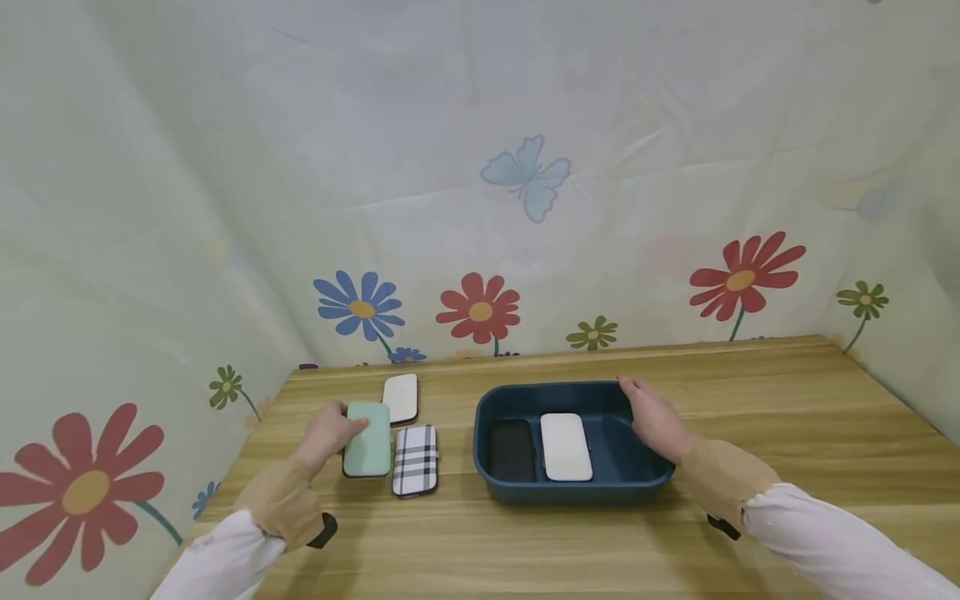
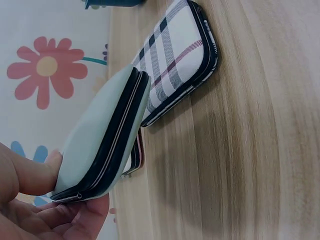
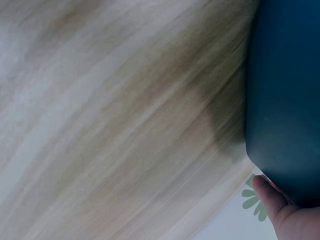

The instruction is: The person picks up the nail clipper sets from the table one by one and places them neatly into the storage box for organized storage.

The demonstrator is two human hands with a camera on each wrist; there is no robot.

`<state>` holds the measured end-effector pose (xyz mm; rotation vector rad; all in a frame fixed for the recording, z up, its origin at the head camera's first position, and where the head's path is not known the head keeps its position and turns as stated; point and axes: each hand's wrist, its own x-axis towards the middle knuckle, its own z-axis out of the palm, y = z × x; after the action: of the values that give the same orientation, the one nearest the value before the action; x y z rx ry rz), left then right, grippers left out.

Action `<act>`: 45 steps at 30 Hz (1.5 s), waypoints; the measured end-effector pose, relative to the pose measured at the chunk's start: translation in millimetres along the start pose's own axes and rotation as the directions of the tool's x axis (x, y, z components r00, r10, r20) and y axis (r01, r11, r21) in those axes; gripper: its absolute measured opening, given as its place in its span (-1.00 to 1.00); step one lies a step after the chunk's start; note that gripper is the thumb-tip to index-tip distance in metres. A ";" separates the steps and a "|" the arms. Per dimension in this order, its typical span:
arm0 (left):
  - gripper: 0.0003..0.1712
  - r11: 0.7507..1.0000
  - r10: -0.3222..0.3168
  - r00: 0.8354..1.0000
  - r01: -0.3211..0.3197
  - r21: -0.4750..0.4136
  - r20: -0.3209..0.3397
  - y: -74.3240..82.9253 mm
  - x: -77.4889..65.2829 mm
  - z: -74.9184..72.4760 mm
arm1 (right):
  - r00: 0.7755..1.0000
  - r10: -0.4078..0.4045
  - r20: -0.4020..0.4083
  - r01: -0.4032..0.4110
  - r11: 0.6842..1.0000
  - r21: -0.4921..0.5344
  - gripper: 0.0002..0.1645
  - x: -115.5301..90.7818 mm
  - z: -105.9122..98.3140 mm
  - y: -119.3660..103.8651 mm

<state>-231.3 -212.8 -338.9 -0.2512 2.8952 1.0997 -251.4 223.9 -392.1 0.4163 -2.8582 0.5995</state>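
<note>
My left hand [image 1: 330, 429] holds a mint-green hard case [image 1: 367, 442] with a black-edged seam, thumb on top and fingers beneath in the left wrist view. The case [image 2: 100, 135] is tilted there, raised over the wooden table. A plaid case [image 1: 415, 460] lies just right of it, and a white case [image 1: 401, 397] lies behind. My right hand [image 1: 656, 421] grips the right wall of a dark blue bin [image 1: 573, 493], thumb outside in the right wrist view. Inside the bin, a black case [image 1: 512, 450] at the left lies beside a white one [image 1: 566, 447].
The wooden table [image 1: 465, 550] runs back to a hanging cloth [image 1: 600, 250] printed with flowers and a butterfly. More cloth hangs along the left and right sides. Bare wood lies between the plaid case and the bin.
</note>
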 end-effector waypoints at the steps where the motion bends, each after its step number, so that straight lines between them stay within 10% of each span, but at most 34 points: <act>1: -0.63 1.000 0.004 1.000 -0.004 0.008 -0.007 0.8 -0.1 0.0 | 1.000 0.001 0.001 -0.001 1.000 0.000 -0.40 -0.4 -0.1 0.1; 22: -0.59 0.996 0.034 0.999 -0.030 0.083 -0.043 20.0 -1.5 7.6 | 1.000 0.002 -0.010 -0.002 1.000 -0.004 -0.40 -1.3 0.5 1.7; 45: -0.65 0.998 0.056 0.998 -0.057 -0.025 -0.008 52.1 0.2 30.6 | 1.000 0.022 0.010 -0.022 1.000 -0.020 -0.38 -0.9 0.0 -0.5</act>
<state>-240.8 -154.1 -327.6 -0.1754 2.9135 1.1466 -250.4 223.7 -392.1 0.3867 -2.8797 0.5742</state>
